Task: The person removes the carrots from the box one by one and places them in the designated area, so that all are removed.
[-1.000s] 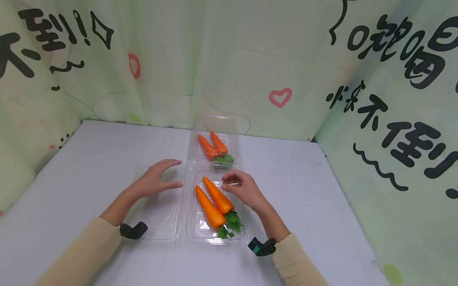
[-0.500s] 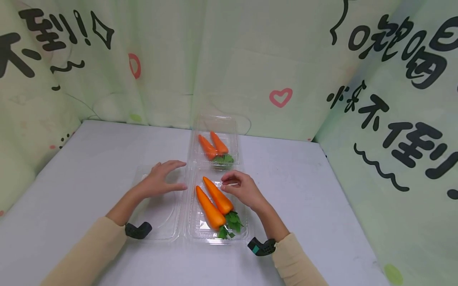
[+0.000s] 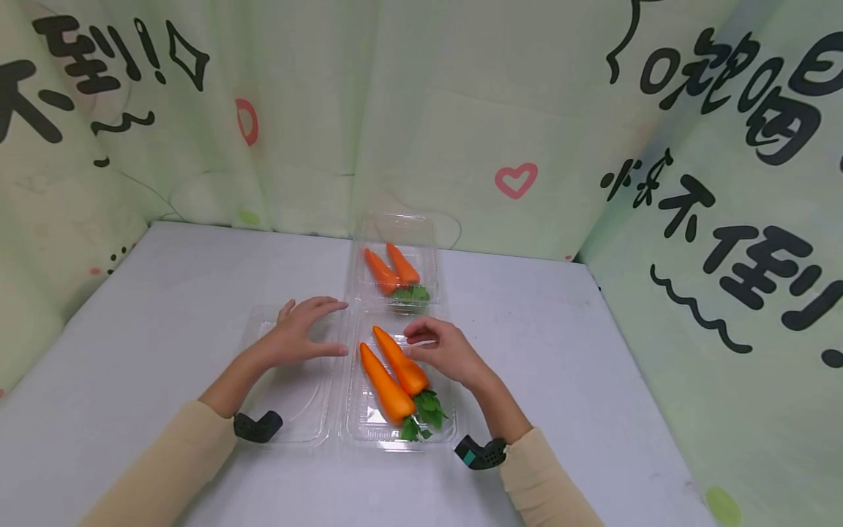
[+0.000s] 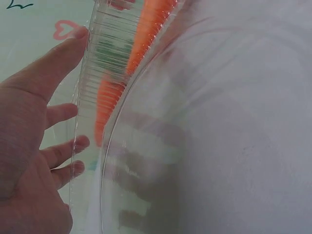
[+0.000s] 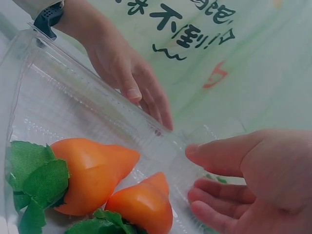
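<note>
Pale green curtains (image 3: 421, 110) back your white tabletop (image 3: 527, 329), where two carrots (image 3: 387, 388) lie in the near clear plastic clamshell (image 3: 366, 434), its lid (image 3: 290, 423) laid flat to the left. Your left hand (image 3: 296, 338), fingers spread, has edged right, which seems to bring it nearer that seam. Your right hand (image 3: 453, 353), thumb and fingers apart, is beside the right carrot (image 3: 403, 364); you can't tell if it touches.

My left-wrist view's top edge cuts off an orange, tapered carrot (image 4: 150, 27) inside the clear, ribbed plastic box (image 4: 108, 27).
</note>
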Action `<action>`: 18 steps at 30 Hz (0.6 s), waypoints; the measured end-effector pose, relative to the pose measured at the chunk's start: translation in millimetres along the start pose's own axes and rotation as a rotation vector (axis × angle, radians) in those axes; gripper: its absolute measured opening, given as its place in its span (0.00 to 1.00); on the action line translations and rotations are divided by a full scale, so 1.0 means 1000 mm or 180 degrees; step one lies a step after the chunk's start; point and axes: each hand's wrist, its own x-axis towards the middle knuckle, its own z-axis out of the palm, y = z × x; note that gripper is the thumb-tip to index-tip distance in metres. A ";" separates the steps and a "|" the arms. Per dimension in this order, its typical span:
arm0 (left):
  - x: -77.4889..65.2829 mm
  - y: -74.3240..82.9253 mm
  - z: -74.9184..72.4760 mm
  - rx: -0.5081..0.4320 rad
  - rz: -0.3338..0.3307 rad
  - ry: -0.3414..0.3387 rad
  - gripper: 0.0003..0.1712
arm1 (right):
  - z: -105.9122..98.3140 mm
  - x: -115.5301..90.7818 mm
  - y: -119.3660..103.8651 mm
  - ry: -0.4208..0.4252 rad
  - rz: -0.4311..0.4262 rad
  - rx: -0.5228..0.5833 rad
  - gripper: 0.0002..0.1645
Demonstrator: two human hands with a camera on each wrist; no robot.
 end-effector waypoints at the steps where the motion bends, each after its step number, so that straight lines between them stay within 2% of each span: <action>1: 0.000 0.000 0.000 0.0006 0.0001 0.0003 0.47 | 0.000 0.000 0.000 -0.0014 0.0007 -0.0027 0.19; 7: 0.000 0.000 0.001 0.0011 -0.0005 0.0014 0.47 | 0.002 0.001 -0.003 -0.0101 0.0089 -0.0201 0.22; 18: -0.001 -0.001 0.001 -0.0011 0.0012 0.0005 0.47 | 0.008 0.000 -0.006 -0.0024 0.0179 -0.0373 0.23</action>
